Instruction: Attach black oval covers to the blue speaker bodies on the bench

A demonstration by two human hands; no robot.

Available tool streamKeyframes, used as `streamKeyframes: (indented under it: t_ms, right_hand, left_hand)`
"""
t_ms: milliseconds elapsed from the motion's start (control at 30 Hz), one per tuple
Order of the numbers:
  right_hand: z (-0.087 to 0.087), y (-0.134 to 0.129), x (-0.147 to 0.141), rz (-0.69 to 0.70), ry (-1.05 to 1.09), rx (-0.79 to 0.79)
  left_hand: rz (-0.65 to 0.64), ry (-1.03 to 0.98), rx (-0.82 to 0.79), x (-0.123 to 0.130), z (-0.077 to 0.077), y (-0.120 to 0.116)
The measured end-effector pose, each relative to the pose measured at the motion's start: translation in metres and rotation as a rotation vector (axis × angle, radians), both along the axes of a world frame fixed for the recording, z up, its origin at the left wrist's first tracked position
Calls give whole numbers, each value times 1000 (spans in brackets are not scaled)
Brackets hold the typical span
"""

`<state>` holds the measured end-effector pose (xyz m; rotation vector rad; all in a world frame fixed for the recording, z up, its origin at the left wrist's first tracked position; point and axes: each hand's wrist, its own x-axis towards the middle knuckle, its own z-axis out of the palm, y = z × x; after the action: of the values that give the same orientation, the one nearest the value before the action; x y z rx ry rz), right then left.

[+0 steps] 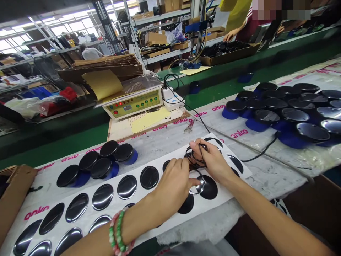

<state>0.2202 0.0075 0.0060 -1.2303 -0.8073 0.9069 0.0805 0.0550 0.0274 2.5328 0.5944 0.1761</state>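
Observation:
A white sheet [165,220] bearing rows of glossy black round stickers [149,177] lies across the bench in front of me. My right hand [213,161] is closed on a loose tangle of thin black rings [195,156] above the sheet's right part. Beside it, my left hand [174,186], with bead bracelets at the wrist, has its fingers curled. A thin shiny ring [197,193] loops around the left thumb tip, over the black discs; the pinch on it is partly hidden.
Behind the sheet stand several blue, black-topped round parts [101,168]; more of them [290,113] fill the right side. A control box [135,106] with a cable sits at the back. A cardboard box [16,199] is at left. Across the green conveyor [213,90], a person's hand [231,35] is near a tray.

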Motion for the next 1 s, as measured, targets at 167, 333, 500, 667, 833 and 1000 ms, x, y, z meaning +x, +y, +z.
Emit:
streamKeyframes:
  t_ms: [167,333,500,667,833,1000]
  right_hand:
    - [-2,0,-1,-31,-53,12]
    - [0,-2,-3,-25,-96,8]
    - [2,-6,-7,8,-124,24]
    - [1,-6,-7,-5,-90,127]
    - [27,-18,6,-196,46,392]
    - [34,-43,-6,-143,61,294]
  left_hand:
    - [-119,-24,-91,-18,4,4]
    - [-100,-106,-646,-60,12,13]
    - [21,-243,-1045,-65,13,16]
    - [31,-154,-715,-49,17,12]
    - [-39,-71,-134,-39,2,6]
    - [-136,-62,-38,-38,-8,6]
